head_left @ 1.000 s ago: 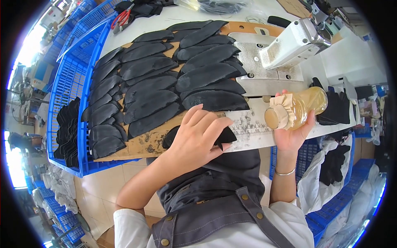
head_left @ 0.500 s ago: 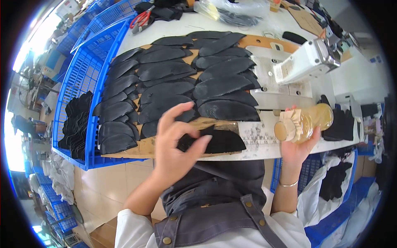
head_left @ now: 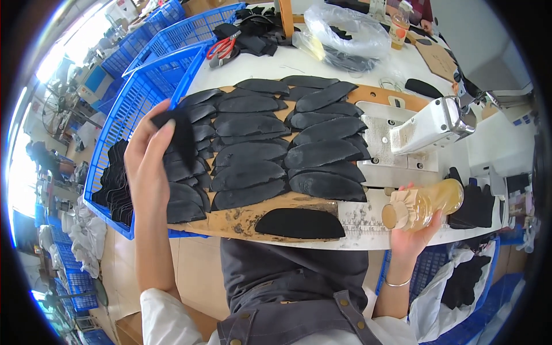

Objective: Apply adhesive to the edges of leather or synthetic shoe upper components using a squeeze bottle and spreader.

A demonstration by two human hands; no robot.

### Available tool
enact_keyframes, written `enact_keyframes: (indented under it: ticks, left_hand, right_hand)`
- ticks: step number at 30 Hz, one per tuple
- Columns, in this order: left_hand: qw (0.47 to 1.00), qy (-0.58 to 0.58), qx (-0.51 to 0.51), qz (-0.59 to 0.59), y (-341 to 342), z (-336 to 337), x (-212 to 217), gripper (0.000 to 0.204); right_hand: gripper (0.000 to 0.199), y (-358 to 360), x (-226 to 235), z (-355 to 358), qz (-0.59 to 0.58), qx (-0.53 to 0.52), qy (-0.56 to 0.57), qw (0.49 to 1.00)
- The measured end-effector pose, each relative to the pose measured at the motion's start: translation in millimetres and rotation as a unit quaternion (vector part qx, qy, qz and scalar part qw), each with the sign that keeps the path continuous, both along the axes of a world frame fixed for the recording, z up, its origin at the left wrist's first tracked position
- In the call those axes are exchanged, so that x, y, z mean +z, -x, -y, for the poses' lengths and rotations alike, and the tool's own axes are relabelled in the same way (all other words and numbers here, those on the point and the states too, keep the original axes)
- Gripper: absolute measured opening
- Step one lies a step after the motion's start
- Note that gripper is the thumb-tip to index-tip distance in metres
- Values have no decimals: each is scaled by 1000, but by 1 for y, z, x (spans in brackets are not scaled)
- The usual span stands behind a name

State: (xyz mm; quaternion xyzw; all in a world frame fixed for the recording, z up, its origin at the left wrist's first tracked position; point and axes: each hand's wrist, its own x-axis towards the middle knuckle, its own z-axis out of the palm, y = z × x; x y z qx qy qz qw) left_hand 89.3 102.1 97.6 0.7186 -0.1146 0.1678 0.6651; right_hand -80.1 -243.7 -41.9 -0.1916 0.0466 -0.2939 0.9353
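Observation:
My left hand (head_left: 148, 155) is raised over the left end of the laid-out pieces, pinching a black fabric piece (head_left: 183, 138) between thumb and fingers. Part of that piece is blurred. My right hand (head_left: 409, 240) grips a glass bottle (head_left: 431, 201) of yellowish liquid, tilted on its side with its wrapped neck and round tip pointing left. A flat black half-moon piece (head_left: 299, 223) lies by itself at the board's front edge, left of the bottle tip. Behind it, several black curved pieces (head_left: 250, 154) overlap in columns on the brown board (head_left: 230, 223).
On the left, a blue crate (head_left: 106, 155) holds a stack of black pieces (head_left: 115, 190). Red-handled scissors (head_left: 223, 47) lie at the back beside black scraps. A white machine arm (head_left: 425, 126) stands at the right. Behind are a plastic bag (head_left: 345, 34) and another person's hand (head_left: 426, 26).
My left hand has moved left and away from me, from the front half-moon piece to the left column, now carrying a black piece. The view has shifted; my right hand still holds the bottle.

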Motion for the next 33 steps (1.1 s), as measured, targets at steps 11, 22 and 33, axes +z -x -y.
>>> enact_keyframes:
  ticks: [11, 22, 33]
  left_hand:
    - [990, -131, 25, 44, -129, 96, -37, 30]
    - [940, -313, -17, 135, -101, 214, -82, 19]
    - [619, -574, -116, 523, -101, 202, -60, 14]
  right_hand:
    - [57, 2, 1, -2, 21, 43, -3, 999]
    - [57, -1, 2, -2, 53, 59, 46, 996]
    - [58, 1, 2, -2, 18, 25, 3, 1000]
